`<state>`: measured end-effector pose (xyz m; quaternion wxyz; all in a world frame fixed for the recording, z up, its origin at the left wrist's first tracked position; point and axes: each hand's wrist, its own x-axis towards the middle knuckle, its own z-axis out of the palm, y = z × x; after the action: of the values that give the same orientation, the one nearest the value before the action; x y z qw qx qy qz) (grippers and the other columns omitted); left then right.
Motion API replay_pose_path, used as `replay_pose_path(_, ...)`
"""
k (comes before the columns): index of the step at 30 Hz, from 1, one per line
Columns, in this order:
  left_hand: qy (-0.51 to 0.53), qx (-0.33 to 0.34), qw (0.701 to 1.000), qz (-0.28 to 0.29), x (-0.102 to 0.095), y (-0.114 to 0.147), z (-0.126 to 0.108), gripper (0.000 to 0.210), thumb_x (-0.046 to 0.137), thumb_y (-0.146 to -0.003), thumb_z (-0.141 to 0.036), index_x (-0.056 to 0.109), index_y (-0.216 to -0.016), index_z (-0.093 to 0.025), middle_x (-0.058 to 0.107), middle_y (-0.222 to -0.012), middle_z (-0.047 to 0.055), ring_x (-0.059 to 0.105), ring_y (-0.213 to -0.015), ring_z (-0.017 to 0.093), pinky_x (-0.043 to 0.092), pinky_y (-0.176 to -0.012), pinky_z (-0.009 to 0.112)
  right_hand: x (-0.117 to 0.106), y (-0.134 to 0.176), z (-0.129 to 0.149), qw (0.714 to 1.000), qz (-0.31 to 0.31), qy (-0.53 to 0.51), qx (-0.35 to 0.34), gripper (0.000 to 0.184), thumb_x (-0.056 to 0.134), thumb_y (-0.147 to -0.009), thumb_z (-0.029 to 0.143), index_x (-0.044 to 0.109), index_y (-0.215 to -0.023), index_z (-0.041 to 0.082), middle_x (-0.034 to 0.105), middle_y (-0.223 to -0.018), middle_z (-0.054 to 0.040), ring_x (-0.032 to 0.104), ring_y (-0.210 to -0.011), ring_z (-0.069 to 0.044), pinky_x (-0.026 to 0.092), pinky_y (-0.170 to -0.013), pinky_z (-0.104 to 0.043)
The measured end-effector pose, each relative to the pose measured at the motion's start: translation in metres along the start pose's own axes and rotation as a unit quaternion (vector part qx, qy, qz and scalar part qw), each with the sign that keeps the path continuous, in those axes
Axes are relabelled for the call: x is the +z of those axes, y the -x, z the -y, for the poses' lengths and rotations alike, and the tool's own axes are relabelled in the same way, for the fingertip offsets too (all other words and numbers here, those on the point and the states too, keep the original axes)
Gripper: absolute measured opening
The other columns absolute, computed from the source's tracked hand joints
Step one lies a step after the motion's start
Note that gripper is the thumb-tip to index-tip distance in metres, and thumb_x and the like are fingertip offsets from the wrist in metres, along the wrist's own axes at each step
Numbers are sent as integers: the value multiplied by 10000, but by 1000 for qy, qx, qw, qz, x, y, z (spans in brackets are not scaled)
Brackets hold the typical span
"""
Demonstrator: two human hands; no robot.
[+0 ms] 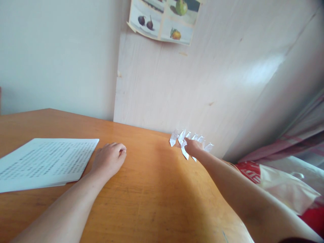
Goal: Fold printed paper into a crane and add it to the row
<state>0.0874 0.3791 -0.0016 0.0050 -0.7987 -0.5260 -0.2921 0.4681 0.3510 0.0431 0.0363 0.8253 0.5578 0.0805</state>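
Observation:
My left hand (pixel 110 158) rests on the wooden table, its fingers curled into a loose fist with nothing seen in them. Beside it lies a stack of printed paper sheets (pixel 53 160). My right hand (pixel 194 146) reaches to the table's back edge, among several small white folded paper figures that look like origami cranes. Its thumb and finger are closed at one paper crane (pixel 184 151), whose upper part they cover. Another crane (pixel 173 137) stands at the left end of the group, and one more (pixel 209 147) shows beyond my wrist.
The wooden table (pixel 141 189) meets a pale board (pixel 157 91) leaning at the back. A sheet of fruit pictures (pixel 162 20) hangs on it. Red and white plastic bags (pixel 286 185) and a pink checked cloth (pixel 298 125) are at the right, past the table edge.

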Motion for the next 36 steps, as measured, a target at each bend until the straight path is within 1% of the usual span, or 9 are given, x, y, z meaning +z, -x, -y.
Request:
replay_pose_path(3, 0, 1, 1000, 2, -1, 0, 0, 213, 445, -884, -287, 651, -856, -239, 731, -950, 40, 643, -936, 242, 445, -798, 348, 2, 4, 5, 1000, -13, -8, 10, 588, 457, -916, 245, 410, -1501, 282, 694, -1229, -141, 666, -1103, -327, 498, -859, -426)
replay_pose_path(7, -2, 1, 1000, 3, -3, 0, -1, 224, 441, -887, -289, 658, -875, -232, 734, -976, 52, 645, -945, 247, 449, -805, 354, 9, 22, 11, 999, -17, -28, -5, 592, 459, -904, 239, 434, -1493, 294, 721, -1177, -122, 682, -1065, -320, 495, -849, -408)
replay_pose_path(14, -14, 7, 1000, -1, -3, 1, 0, 235, 431, -900, -291, 657, -869, -233, 738, -994, 48, 649, -942, 244, 451, -796, 348, 24, 66, 15, 997, -12, -67, -37, 589, 472, -877, 250, 492, -1464, 284, 675, -1286, -123, 637, -1151, -332, 474, -886, -404)
replay_pose_path(18, -13, 9, 1000, -1, -2, 0, 1, 239, 426, -898, -286, 657, -873, -228, 738, -1004, 54, 654, -952, 245, 454, -792, 345, 28, 86, 14, 994, 2, -94, -57, 588, 486, -860, 260, 513, -1447, 283, 670, -1300, -119, 637, -1155, -331, 479, -886, -410)
replay_pose_path(22, -10, 14, 1000, -3, 1, -1, 5, 240, 427, -905, -305, 653, -873, -230, 739, -1007, 54, 657, -960, 247, 458, -804, 348, 31, 106, 16, 989, 20, -124, -84, 594, 497, -844, 249, 523, -1435, 289, 673, -1311, -83, 645, -1163, -292, 488, -897, -369)
replay_pose_path(24, -10, 15, 1000, -6, 3, -1, 8, 237, 433, -908, -315, 653, -874, -234, 739, -1010, 49, 658, -972, 244, 459, -815, 346, 33, 114, 19, 985, 25, -139, -96, 592, 482, -853, 242, 514, -1443, 283, 681, -1301, -80, 652, -1157, -276, 487, -902, -355)
replay_pose_path(28, -7, 15, 1000, -11, 4, -1, 10, 219, 448, -908, -308, 655, -888, -240, 740, -1025, 42, 654, -994, 234, 458, -833, 334, 41, 123, 23, 982, 5, -160, -98, 514, 444, -906, 271, 553, -1409, 271, 711, -1244, -96, 681, -1104, -278, 490, -889, -362)
replay_pose_path(31, 4, -1, 1000, -10, 2, 0, 7, 193, 476, -889, -278, 665, -898, -246, 742, -1008, 41, 650, -990, 236, 451, -829, 337, 49, 123, 21, 981, -9, -160, -114, 453, 424, -928, 285, 608, -1342, 283, 728, -1210, -83, 695, -1075, -278, 496, -875, -366)
replay_pose_path(36, -17, -45, 999, -17, -2, 5, 3, 195, 499, -893, -248, 693, -917, -248, 747, -1040, 39, 639, -1021, 223, 432, -844, 332, 64, 117, 12, 973, -8, -182, -141, 424, 398, -956, 334, 637, -1301, 279, 713, -1246, -72, 673, -1124, -280, 494, -905, -375)
